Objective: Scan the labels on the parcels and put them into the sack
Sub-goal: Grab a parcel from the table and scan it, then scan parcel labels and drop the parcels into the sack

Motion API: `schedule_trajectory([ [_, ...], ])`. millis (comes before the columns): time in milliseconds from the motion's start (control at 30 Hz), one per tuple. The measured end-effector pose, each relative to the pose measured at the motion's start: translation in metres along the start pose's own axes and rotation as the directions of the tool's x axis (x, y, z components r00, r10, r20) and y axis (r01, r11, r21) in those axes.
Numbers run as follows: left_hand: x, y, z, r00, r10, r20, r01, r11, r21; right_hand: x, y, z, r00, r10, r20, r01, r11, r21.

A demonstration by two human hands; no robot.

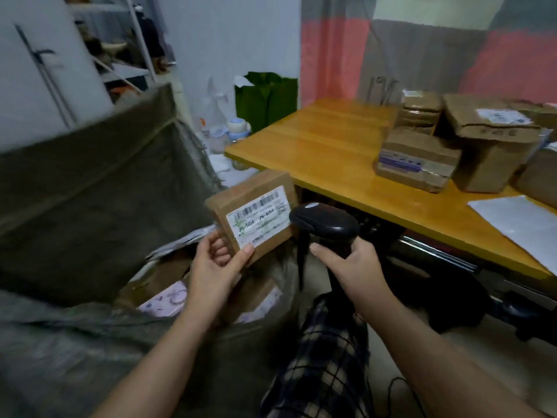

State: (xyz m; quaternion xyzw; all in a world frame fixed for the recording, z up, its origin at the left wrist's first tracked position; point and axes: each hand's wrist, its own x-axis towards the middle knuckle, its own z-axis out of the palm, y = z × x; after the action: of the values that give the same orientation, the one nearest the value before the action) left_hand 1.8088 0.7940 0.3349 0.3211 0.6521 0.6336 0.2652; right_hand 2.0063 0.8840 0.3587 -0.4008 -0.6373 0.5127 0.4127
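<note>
Gripping the small brown cardboard parcel (256, 203) by its near lower corner, my left hand (215, 260) has its thumb on the front and fingers curled behind. The white printed label (260, 220) faces me. Just right of it, my right hand (349, 267) is wrapped round the handle of the black handheld scanner (325, 223), whose head overlaps the label's right edge. I judge the scanning step is in hand. Next the parcel needs lowering into the grey-green woven sack (90, 206), its open mouth directly below the left hand, parcels already inside. More brown boxes (482, 146) wait on the yellow wooden table (316, 140), far right.
</note>
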Motion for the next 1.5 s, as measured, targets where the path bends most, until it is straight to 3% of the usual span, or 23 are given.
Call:
schedule_trajectory([
  [133, 0.002, -0.019, -0.078, 0.972, -0.003, -0.235, 0.066, 0.963, 0.259, 0.016, 0.008, 0.063, 0.992, 0.063, 0.108, -0.053, 0.995, -0.086],
  [300, 0.025, -0.021, -0.121, 0.903, 0.232, -0.361, 0.005, 0.836, 0.548, 0.027, 0.012, 0.109, 0.973, 0.051, 0.225, -0.003, 0.978, -0.206],
  [367, 0.045, -0.018, -0.123, 0.893, 0.314, -0.321, -0.003, 0.719, 0.695, 0.032, 0.013, 0.119, 0.973, 0.05, 0.227, 0.005, 0.972, -0.233],
  [433, 0.065, -0.019, -0.118, 0.927, 0.301, -0.225, 0.018, 0.563, 0.826, 0.039, 0.016, 0.124, 0.977, 0.06, 0.204, -0.007, 0.969, -0.249],
  [567, 0.094, -0.033, -0.105, 0.993, 0.11, -0.044, 0.016, 0.247, 0.969, 0.05, 0.026, 0.123, 0.986, 0.088, 0.143, -0.053, 0.97, -0.236],
  [667, 0.105, -0.035, -0.098, 0.999, 0.021, -0.034, 0.03, 0.155, 0.988, 0.054, 0.031, 0.114, 0.991, 0.092, 0.102, -0.068, 0.973, -0.221],
  [833, 0.094, -0.02, -0.074, 0.977, 0.203, 0.061, -0.098, 0.181, 0.978, 0.052, 0.027, 0.091, 0.994, 0.098, 0.046, -0.089, 0.981, -0.175],
  [933, 0.083, -0.002, -0.038, 0.954, 0.252, 0.16, -0.235, 0.301, 0.924, 0.046, 0.015, 0.066, 0.998, 0.062, 0.019, -0.059, 0.99, -0.13],
  [1067, 0.066, 0.023, 0.036, 0.906, 0.306, 0.293, -0.405, 0.421, 0.812, 0.04, 0.001, 0.009, 0.989, 0.028, -0.146, -0.045, 0.992, -0.116],
  [1300, 0.046, 0.061, 0.176, 0.756, 0.363, 0.544, -0.654, 0.451, 0.608, 0.032, -0.023, -0.108, 0.92, -0.013, -0.392, -0.039, 0.991, -0.125],
  [1500, 0.053, 0.09, 0.261, 0.683, 0.404, 0.609, -0.723, 0.49, 0.486, 0.033, -0.021, -0.176, 0.868, 0.002, -0.496, -0.078, 0.988, -0.134],
])
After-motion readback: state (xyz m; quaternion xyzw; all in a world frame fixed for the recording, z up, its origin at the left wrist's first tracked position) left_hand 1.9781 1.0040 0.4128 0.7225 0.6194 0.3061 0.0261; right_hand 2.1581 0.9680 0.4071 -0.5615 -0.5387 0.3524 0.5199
